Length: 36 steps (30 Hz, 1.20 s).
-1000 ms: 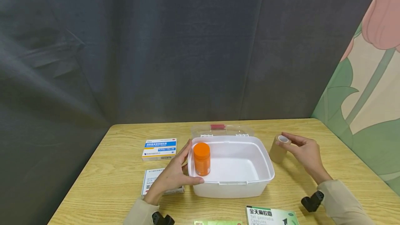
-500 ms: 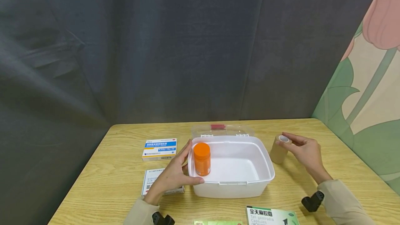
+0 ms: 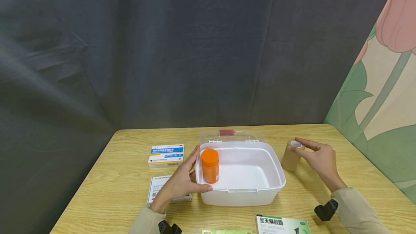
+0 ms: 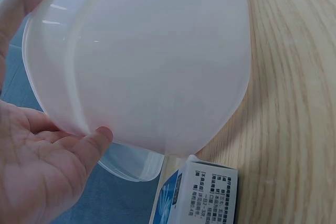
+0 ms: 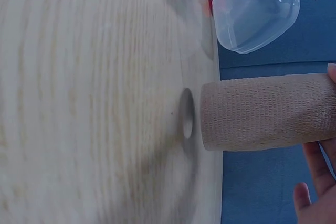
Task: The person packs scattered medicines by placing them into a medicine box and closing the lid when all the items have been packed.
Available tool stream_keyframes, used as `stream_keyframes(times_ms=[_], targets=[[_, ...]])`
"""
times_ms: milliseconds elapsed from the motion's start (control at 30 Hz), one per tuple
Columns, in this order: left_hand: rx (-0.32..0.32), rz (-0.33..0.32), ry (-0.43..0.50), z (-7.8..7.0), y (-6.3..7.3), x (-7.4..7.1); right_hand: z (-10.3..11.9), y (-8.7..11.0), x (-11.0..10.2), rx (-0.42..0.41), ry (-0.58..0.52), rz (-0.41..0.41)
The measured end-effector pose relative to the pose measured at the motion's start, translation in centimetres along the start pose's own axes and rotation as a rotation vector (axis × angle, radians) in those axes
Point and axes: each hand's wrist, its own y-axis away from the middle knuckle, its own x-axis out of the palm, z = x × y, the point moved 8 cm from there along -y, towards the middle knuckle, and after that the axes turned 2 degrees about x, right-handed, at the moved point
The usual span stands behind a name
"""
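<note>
A white plastic box (image 3: 238, 197) stands at mid-table with its clear lid (image 3: 242, 135) folded back behind it. Inside, at the left end, an orange bottle (image 3: 210, 168) stands upright. My left hand (image 3: 177, 184) grips the box's left end, thumb on the front rim and fingers at the back corner. To the right of the box, my right hand (image 3: 320, 161) pinches the top of a tan elastic bandage roll (image 3: 290, 160) between thumb and fingers. In the right wrist view the roll's textured side (image 5: 262, 113) shows, its lower end a little off the table above its shadow.
A blue-and-white medicine box (image 3: 166, 155) lies left of the container; another medicine box (image 3: 157, 187) is partly behind my left hand. At the front edge are a green-and-white capsule box (image 3: 282, 225) and a green box (image 3: 226, 232), both cut off. A dark curtain (image 3: 195, 53) hangs behind the table.
My right hand and the bandage roll have shifted slightly to the right. The left hand, the box and the orange bottle stay where they were.
</note>
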Motion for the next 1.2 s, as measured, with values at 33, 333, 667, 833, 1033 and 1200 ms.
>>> stream_keyframes(times_ms=[33,333,667,833,1033,1200], targets=[[0.001,0.001,0.000,0.0,0.0,0.0,0.1,0.0,-0.1,-0.004,0.011,-0.005],[0.018,0.008,0.028,-0.1,0.0,0.0,1.0,0.3,-0.4,-0.036,0.001,-0.009],[0.011,0.002,0.032,-0.1,0.0,0.0,2.2,0.4,-0.8,-0.056,0.015,-0.022],[0.014,0.001,0.031,-0.1,0.0,0.0,2.6,0.5,-1.2,-0.056,0.056,-0.045],[0.012,0.005,0.025,-0.1,0.0,0.0,2.9,0.7,-1.5,-0.066,0.044,-0.048],[0.005,0.002,0.021,-0.1,0.0,0.0,3.1,0.7,-1.7,-0.064,0.039,-0.046]])
